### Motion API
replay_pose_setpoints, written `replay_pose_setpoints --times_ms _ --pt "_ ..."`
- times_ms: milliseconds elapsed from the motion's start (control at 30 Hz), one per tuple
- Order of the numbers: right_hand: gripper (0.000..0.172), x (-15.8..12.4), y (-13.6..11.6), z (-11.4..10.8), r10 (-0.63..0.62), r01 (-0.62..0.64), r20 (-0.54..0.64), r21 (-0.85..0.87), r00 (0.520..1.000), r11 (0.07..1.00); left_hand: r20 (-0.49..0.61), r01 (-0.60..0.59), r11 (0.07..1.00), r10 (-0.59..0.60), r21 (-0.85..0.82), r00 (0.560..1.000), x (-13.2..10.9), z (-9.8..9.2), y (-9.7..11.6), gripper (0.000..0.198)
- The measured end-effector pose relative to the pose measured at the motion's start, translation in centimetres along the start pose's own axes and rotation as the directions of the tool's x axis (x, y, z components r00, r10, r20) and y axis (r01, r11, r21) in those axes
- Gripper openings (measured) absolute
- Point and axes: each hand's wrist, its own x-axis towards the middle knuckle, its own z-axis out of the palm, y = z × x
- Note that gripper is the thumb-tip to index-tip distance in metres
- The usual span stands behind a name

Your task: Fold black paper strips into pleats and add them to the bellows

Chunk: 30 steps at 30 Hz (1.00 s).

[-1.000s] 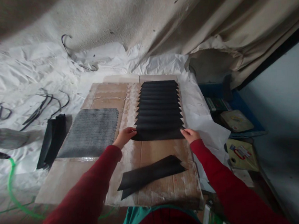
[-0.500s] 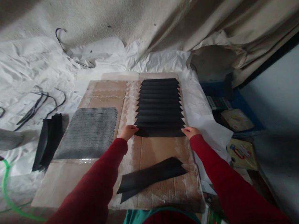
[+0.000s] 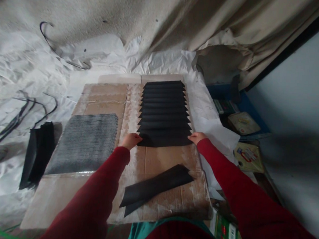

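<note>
Back: tan cloth (image 3: 124,10), then a white sheet (image 3: 98,52).
Card (image 3: 173,155): brown, under a row of black strips (image 3: 163,108) that overlap.
Left hand (image 3: 131,141): fingers pinch the left end of the near strip (image 3: 165,140).
Right hand (image 3: 197,138): fingers pinch its right end.
Close by: two loose strips (image 3: 156,186) cross, between body and row.
Left side: grey pile (image 3: 83,143) on card, black pile (image 3: 38,154) beside it.

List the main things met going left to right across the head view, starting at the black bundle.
Black bundle, grey ribbed panel, left hand, toothed black piece, right hand, yellowish container.
</note>
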Motion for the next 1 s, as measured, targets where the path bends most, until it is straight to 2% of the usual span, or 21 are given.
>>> replay_pose_setpoints --times_ms 233,300,400,500,600,667,767,833,933,1000 --pt "0.015 0.0 -0.4 -0.3 -0.09 0.081 -0.051 -0.159 0.995 0.984 -0.046 -0.026 0.986 0.034 0.164 0.998 -0.2 0.0 0.5 0.013" --pt "0.012 -0.5 -0.9 -0.4 -0.177 0.156 -0.078 -0.216 0.981 0.964 -0.09 -0.117 0.945 0.151 0.306 0.985 -0.9 0.3 0.9 0.012" --pt "0.014 -1.6 -1.4 -0.3 -0.308 0.28 -0.068 -0.273 0.949 0.92 -0.063 -0.305 0.786 0.398 0.538 0.915 -2.1 0.8 1.2 0.016" --pt "0.025 -3.0 -1.4 -0.3 -0.373 0.337 -0.058 -0.32 0.926 0.885 -0.021 -0.374 0.711 0.478 0.595 0.878 -3.4 1.0 0.7 0.026" --pt "0.028 -5.6 -0.9 -0.2 -0.46 0.401 -0.096 -0.355 0.883 0.844 -0.029 -0.411 0.728 0.508 0.548 0.861 -5.0 0.9 -0.6 0.032" --pt "0.026 -8.5 -0.6 0.1 -0.562 0.513 -0.086 -0.313 0.823 0.799 -0.058 -0.438 0.759 0.526 0.482 0.849 -6.8 1.0 -1.5 0.033" --pt "0.025 -13.3 -0.2 1.5 -0.73 0.726 0.05 -0.171 0.682 0.666 -0.061 -0.5 0.795 0.55 0.342 0.833 -10.6 2.2 -2.2 0.028" --pt "0.023 -15.7 0.0 2.9 -0.768 0.785 0.163 -0.133 0.62 0.605 -0.001 -0.579 0.789 0.592 0.206 0.806 -13.6 3.7 -1.9 0.025" --pt "0.019 -17.0 0.1 4.5 -0.737 0.783 0.268 -0.18 0.621 0.595 0.098 -0.664 0.747 0.659 0.026 0.746 -17.3 6.2 -1.1 0.023" --pt "0.015 -16.5 0.1 4.9 -0.721 0.775 0.287 -0.188 0.631 0.604 0.134 -0.672 0.741 0.666 -0.005 0.734 -18.7 7.4 -0.7 0.024"
